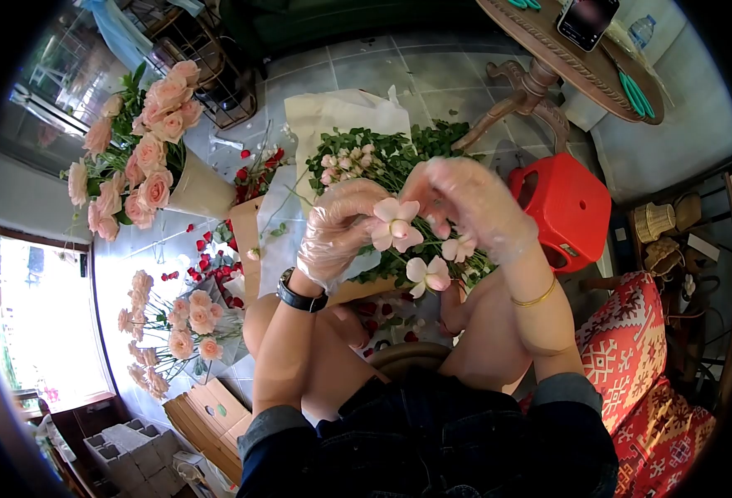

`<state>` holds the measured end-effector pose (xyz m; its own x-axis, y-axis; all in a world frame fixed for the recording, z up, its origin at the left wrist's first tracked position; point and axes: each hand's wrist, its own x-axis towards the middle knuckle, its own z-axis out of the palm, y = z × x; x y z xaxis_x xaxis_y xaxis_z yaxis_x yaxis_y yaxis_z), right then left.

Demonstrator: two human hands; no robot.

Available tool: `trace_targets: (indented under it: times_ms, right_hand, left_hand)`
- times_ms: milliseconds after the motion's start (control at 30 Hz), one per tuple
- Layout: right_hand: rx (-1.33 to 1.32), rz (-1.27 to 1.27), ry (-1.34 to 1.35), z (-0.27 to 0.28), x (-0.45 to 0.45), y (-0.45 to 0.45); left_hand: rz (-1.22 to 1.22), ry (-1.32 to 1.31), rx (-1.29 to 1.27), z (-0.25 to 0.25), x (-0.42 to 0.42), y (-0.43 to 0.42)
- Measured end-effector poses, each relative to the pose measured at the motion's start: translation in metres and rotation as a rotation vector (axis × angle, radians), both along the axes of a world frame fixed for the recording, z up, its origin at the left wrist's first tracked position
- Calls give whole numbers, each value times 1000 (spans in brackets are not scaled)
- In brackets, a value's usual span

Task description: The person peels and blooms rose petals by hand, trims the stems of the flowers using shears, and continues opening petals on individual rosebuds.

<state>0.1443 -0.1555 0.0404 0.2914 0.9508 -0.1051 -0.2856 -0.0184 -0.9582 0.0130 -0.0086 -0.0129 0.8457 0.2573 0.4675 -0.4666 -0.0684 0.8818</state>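
Some way along, seemingly: had pale pink, spread-petalled roses (396,224) between and below the curled left hand (341,226) and right hand (475,199) in clear plastic gloves (326,253); could not tell any grip; saw small, tight pink buds (345,164) unopened among green foliage (395,149) beyond

A pale pink rose (396,225) faces up between my curled left fingers (357,192) and right fingers (422,184), its outer petals parted around a fuller, blush-tinted centre; its stem is hidden beneath the bloom. Just beside it, on the near side of my right fingers, a smaller bloom (459,248) opens pale petals amid green leaves. Closer to my body than the fingers of either hand, a third bloom (428,275) tilts, pale petals spread beside a rounded pink heart.
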Motion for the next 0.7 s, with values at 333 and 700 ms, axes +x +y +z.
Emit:
trace_targets:
  times_ms: [333,700]
  right_hand:
    - [-100,-302,-401,-22,46,-3]
    - [2,152,-396,-74,-16,30]
  left_hand:
    - [64,-15,-493,-2,-5,-2]
    - [230,97,-523,24,-4,-3]
